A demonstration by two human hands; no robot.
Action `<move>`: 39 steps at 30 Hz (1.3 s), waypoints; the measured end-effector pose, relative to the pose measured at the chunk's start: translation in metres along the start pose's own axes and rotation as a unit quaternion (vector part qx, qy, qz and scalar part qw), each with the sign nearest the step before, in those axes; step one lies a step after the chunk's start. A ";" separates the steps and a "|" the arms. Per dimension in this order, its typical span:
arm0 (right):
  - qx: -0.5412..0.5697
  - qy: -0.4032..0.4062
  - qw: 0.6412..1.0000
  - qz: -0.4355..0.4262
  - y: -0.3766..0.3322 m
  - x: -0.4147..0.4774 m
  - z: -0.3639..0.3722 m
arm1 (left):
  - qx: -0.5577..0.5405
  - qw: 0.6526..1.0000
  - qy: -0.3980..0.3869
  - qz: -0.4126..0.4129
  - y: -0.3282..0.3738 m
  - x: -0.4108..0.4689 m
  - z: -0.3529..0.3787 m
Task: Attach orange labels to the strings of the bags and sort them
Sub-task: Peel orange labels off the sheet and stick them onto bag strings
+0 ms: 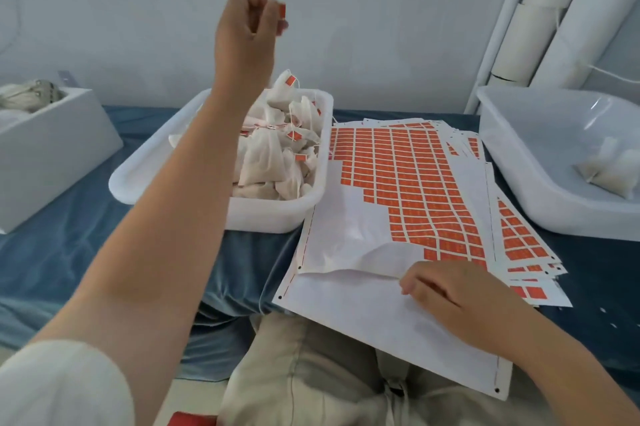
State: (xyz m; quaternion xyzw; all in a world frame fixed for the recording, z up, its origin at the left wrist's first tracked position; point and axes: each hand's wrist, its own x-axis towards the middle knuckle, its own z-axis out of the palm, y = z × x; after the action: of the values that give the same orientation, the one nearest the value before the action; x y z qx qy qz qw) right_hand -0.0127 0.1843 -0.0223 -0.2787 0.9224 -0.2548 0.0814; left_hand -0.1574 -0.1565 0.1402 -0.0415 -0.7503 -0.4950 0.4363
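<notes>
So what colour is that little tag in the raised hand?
The tag is orange; the head view shows it.

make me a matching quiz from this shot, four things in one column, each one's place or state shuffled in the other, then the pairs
1. left hand
2. right hand
3. white plastic tray in the middle
4. translucent plastic tub on the right

A. holds only a few white cloth bags
B. rests on the white label sheet
C. raised, pinching a small orange label
D. heaped with orange-tagged cloth bags

Pairs: 1-C, 2-B, 3-D, 4-A
</notes>
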 end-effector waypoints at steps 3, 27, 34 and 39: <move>-0.008 -0.006 1.000 0.007 0.004 0.000 -0.001 | 0.150 0.979 -0.134 -0.018 -0.034 0.007 -0.001; 0.085 0.293 0.945 0.115 0.034 -0.015 -0.078 | 0.129 0.960 -0.247 0.023 0.030 -0.184 0.037; 0.068 0.396 0.888 0.224 0.113 0.006 -0.156 | 0.106 0.930 -0.343 -0.080 0.009 -0.261 0.080; -0.204 0.067 0.870 0.443 0.204 0.022 -0.230 | 0.051 0.938 -0.303 -0.161 0.001 -0.263 0.084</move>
State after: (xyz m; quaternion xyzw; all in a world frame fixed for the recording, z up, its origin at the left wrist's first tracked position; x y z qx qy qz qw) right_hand -0.1945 0.4155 0.0700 0.1662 0.9839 -0.0159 0.0646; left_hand -0.0465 0.0066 -0.0527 -0.0462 -0.8678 -0.4835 0.1046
